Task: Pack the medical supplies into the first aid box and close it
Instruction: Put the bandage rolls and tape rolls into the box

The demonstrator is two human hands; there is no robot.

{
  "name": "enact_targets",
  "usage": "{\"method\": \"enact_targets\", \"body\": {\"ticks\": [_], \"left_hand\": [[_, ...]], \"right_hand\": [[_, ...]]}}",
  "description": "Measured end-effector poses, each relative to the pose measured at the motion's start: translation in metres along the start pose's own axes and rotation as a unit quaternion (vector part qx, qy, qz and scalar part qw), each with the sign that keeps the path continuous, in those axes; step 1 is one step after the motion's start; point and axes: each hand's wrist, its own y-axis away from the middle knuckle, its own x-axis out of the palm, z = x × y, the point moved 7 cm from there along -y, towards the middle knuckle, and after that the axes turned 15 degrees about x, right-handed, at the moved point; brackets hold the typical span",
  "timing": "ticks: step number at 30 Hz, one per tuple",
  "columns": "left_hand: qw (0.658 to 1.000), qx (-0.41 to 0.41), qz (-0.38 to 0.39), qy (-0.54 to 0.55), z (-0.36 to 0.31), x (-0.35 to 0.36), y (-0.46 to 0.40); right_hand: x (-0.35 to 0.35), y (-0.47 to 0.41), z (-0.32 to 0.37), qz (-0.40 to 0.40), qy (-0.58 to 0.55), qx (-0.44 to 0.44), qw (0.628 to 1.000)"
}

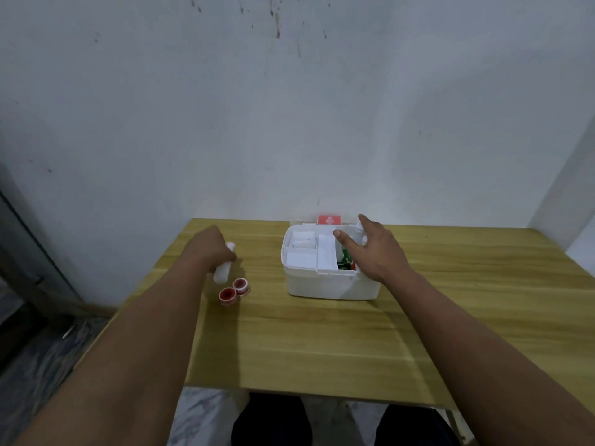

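A white first aid box (331, 284) stands open on the wooden table (322, 342), its lid with a red cross label (329, 219) tipped back against the wall. Its tray holds white packets and a green item (345, 256). My right hand (373, 249) hovers over the box's right side, fingers spread, a white object partly hidden behind it. My left hand (211, 249) is closed around a white bottle (222, 270) to the left of the box. Two red-and-white tape rolls (234, 290) lie on the table just below that bottle.
The table stands against a pale wall at the back. Its left edge drops to a dark patterned floor, and its front edge is close to my legs. A white wall corner juts in at the far right.
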Motion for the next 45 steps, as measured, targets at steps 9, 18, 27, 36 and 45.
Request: {"method": "enact_targets", "body": {"ticks": [9, 18, 27, 36, 45], "left_hand": [[0.978, 0.188, -0.073, 0.056, -0.161, -0.019, -0.019], [0.965, 0.25, 0.023, -0.083, -0.216, 0.055, -0.012], [0.963, 0.261, -0.061, -0.029, -0.2, 0.026, -0.003], [0.986, 0.116, 0.051, -0.104, -0.088, -0.008, 0.015], [0.975, 0.118, 0.074, -0.176, -0.023, 0.044, 0.076]], "right_hand": [[0.0, -0.001, 0.0, 0.001, -0.004, -0.013, 1.0], [0.001, -0.001, -0.001, 0.002, -0.016, -0.012, 1.0], [0.001, -0.001, -0.001, 0.0, -0.014, -0.015, 1.0], [0.0, -0.002, -0.001, 0.001, -0.003, -0.012, 1.0], [0.0, -0.001, 0.0, 0.006, 0.003, -0.007, 1.0]]}}
